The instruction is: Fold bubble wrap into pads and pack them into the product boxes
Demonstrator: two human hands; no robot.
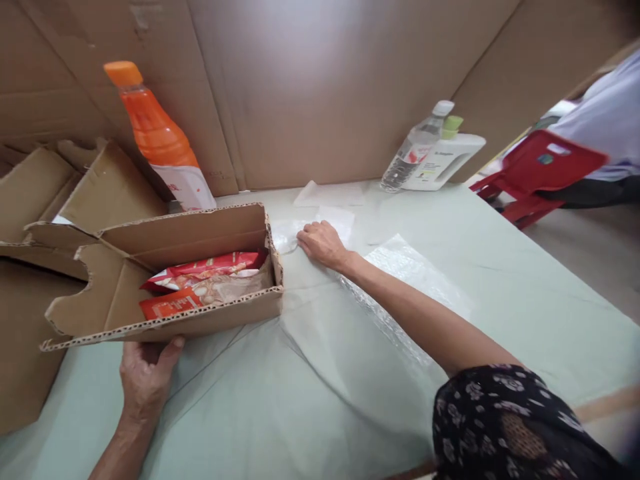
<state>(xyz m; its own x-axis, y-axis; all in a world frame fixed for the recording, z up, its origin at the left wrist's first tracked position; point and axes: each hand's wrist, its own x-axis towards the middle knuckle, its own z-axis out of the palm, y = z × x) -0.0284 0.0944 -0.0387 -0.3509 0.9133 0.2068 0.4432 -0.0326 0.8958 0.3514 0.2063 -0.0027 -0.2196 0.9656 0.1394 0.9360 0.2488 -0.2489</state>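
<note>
An open-topped cardboard box (250, 308) holds a red snack packet (215, 265) and a second packet with an orange-red end (173, 304), lying side by side. My left hand (147, 377) grips the box from below at its near side, with the thumb against the cardboard and the other fingers partly hidden underneath. To the right of the box, my right hand (323, 243) is closed on a clear plastic sheet (287, 235) on the table. A larger piece of bubble wrap (413, 277) lies beneath and beyond my right forearm.
Other cardboard boxes (107, 190) stand at the left. An orange bottle (160, 137) leans at the back, near the cardboard wall (320, 87). At the back right are a clear bottle (413, 150) and a white jug (453, 162). Beyond the green table (540, 287), a person sits on a red chair (555, 160).
</note>
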